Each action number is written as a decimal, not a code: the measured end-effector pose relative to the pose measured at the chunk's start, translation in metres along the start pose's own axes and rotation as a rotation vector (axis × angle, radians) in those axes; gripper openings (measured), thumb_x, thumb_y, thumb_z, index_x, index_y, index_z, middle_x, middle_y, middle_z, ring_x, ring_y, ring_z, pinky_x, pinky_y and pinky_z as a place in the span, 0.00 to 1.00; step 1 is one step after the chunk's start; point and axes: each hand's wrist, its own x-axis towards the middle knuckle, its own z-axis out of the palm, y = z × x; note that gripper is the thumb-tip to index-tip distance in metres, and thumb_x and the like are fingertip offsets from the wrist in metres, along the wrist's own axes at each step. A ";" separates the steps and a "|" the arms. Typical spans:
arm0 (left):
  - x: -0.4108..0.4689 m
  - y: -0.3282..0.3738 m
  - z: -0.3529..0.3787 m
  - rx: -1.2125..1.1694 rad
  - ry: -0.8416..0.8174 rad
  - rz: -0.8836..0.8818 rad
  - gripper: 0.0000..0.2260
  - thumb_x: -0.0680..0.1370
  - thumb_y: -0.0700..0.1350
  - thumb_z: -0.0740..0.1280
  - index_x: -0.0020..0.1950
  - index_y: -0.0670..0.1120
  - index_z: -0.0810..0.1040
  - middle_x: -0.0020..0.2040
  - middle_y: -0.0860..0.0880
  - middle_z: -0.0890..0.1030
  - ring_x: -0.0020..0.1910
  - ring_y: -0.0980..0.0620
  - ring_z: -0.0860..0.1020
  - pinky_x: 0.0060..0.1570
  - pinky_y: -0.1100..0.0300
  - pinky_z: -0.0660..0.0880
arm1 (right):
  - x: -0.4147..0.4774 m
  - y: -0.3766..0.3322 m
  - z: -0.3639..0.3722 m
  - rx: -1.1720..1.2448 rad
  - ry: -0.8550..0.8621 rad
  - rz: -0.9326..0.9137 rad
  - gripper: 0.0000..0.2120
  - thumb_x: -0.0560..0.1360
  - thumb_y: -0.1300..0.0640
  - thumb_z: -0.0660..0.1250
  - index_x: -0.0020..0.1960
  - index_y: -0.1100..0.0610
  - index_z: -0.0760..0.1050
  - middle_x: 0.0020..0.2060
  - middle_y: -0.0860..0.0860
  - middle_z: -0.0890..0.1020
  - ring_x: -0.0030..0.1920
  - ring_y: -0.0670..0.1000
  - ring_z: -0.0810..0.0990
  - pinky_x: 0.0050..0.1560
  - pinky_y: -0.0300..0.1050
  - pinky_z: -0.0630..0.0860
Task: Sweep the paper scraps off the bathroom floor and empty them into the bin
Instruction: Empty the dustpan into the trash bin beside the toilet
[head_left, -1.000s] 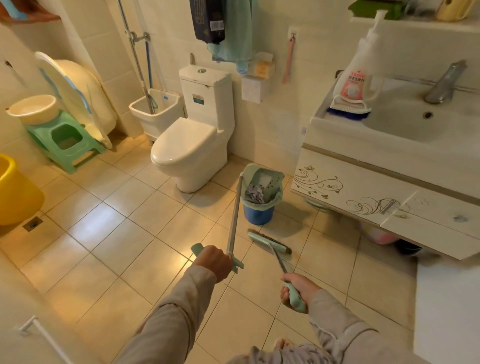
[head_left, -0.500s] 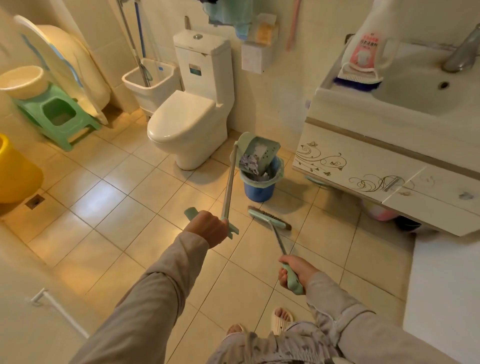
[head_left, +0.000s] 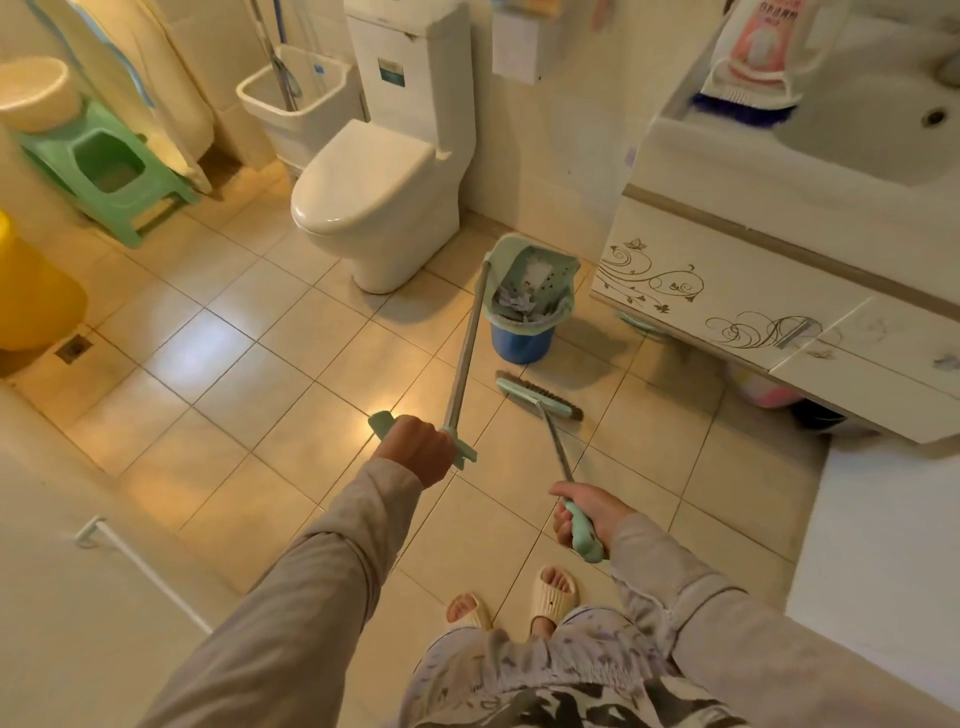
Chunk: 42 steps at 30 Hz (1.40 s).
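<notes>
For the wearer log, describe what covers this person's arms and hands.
Both arms wear long, loose sleeves of plain beige-grey cloth, the left sleeve and the right sleeve alike, and both reach the wrists. The left hand and right hand are bare: no gloves, and no ring, watch or bracelet shows.

Mint-green dustpan (head_left: 537, 270) on a long grey pole, tipped mouth-down into the bin (head_left: 521, 340). That bin: small blue bucket, pale green liner, upright on tile. White-grey paper scraps (head_left: 511, 302) crumpled inside; a few possibly left in the pan. Green-backed broom (head_left: 540, 399) head at bin's 5 o'clock, bristles on floor.
</notes>
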 end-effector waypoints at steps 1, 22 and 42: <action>0.000 -0.004 -0.005 0.021 0.003 -0.013 0.11 0.81 0.44 0.59 0.56 0.38 0.74 0.48 0.46 0.84 0.47 0.48 0.83 0.43 0.59 0.73 | -0.002 -0.001 0.001 0.002 -0.006 0.000 0.18 0.79 0.59 0.59 0.32 0.56 0.59 0.11 0.50 0.65 0.09 0.45 0.63 0.14 0.27 0.62; -0.006 -0.017 -0.016 0.211 0.063 0.166 0.15 0.80 0.42 0.60 0.63 0.35 0.66 0.47 0.46 0.83 0.46 0.48 0.83 0.42 0.58 0.74 | -0.001 0.004 -0.009 0.018 -0.031 0.019 0.16 0.79 0.62 0.56 0.33 0.58 0.61 0.10 0.50 0.65 0.09 0.45 0.62 0.14 0.26 0.61; 0.008 -0.028 -0.036 0.415 0.082 0.189 0.18 0.78 0.43 0.65 0.64 0.36 0.68 0.51 0.44 0.83 0.50 0.45 0.83 0.51 0.54 0.77 | 0.002 0.001 -0.009 0.049 -0.052 0.013 0.16 0.80 0.62 0.56 0.33 0.56 0.59 0.10 0.51 0.64 0.08 0.45 0.62 0.14 0.25 0.61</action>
